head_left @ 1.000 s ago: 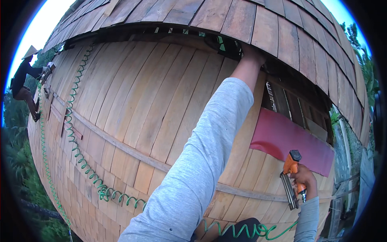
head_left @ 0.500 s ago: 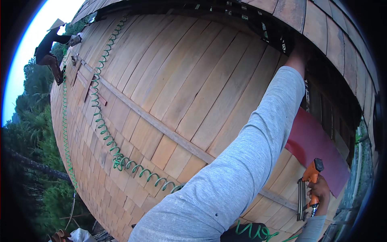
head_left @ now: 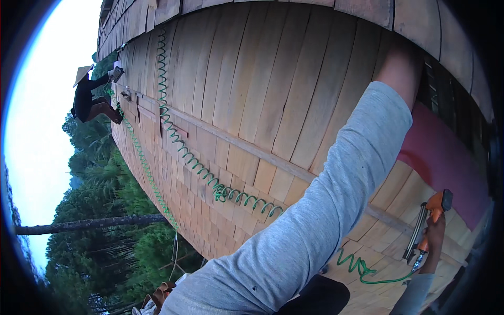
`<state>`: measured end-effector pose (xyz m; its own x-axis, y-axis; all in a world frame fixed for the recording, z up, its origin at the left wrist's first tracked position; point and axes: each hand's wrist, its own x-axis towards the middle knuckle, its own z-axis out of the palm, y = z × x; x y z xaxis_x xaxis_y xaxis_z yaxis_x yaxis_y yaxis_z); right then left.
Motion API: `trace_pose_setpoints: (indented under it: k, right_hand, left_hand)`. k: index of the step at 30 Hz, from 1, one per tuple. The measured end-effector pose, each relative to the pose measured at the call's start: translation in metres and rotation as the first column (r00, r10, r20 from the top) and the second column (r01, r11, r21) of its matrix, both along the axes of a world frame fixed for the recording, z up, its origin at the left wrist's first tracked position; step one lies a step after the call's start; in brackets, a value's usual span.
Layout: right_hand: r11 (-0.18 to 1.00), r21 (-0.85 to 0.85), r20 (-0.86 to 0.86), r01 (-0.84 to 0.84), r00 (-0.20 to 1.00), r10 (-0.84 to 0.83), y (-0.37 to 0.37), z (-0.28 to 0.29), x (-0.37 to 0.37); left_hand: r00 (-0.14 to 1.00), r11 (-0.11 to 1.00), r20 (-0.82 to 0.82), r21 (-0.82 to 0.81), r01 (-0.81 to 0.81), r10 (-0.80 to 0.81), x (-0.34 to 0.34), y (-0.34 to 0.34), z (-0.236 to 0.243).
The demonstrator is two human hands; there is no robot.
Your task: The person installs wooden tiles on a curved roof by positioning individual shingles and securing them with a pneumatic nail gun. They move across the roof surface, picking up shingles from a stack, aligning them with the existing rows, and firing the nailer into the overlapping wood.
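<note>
I can read no word, number, label or sign anywhere in view: none on the orange nailer [head_left: 438,203] in my right hand [head_left: 435,229], the red sheet [head_left: 446,149], my grey sleeve [head_left: 294,236], the wall boards [head_left: 257,100], the green hose [head_left: 219,193] or the far person's hat [head_left: 83,74].

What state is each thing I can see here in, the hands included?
Right hand: closed around the nail gun
Nail gun: held, hose attached
Left hand: raised beneath the shingles, blurred, grip unclear
Green hose: coiled, loops bunched in places
Red sheet: slightly buckled
Person in hat: crouching, arm stretched out
</note>
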<state>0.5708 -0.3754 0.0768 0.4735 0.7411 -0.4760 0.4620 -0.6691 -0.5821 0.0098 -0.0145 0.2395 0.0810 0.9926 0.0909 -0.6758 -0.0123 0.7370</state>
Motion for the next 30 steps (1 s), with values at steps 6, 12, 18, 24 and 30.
trace_pose_setpoints:
  k: [6, 12, 18, 24, 30]
  right_hand:
    - [0.999, -0.028, 0.021, 0.031, 0.999, -0.031, 0.011, 0.008, -0.020]
    - [0.996, -0.064, 0.255, -0.055, 0.964, 0.069, 0.028, 0.021, -0.023]
    - [0.989, -0.128, 0.201, 0.070, 0.979, -0.043, 0.008, 0.028, -0.025]
    - [0.979, -0.177, 0.102, 0.099, 0.991, -0.081, 0.013, 0.043, -0.056]
    - [0.965, -0.131, -0.002, 0.226, 0.974, -0.228, 0.014, 0.044, -0.053]
  left_hand:
    - [0.999, 0.982, 0.010, -0.188, -0.029, 0.032, 0.042, 0.051, 0.000]
    - [0.995, 0.949, -0.079, -0.305, -0.078, 0.056, 0.092, 0.083, 0.009]
    - [0.977, 0.917, -0.209, -0.380, -0.124, 0.046, 0.146, 0.080, 0.000]
    - [0.946, 0.898, -0.316, -0.391, -0.203, 0.077, 0.154, 0.076, 0.002]
    - [0.917, 0.888, -0.392, -0.391, -0.241, 0.076, 0.160, 0.076, 0.012]
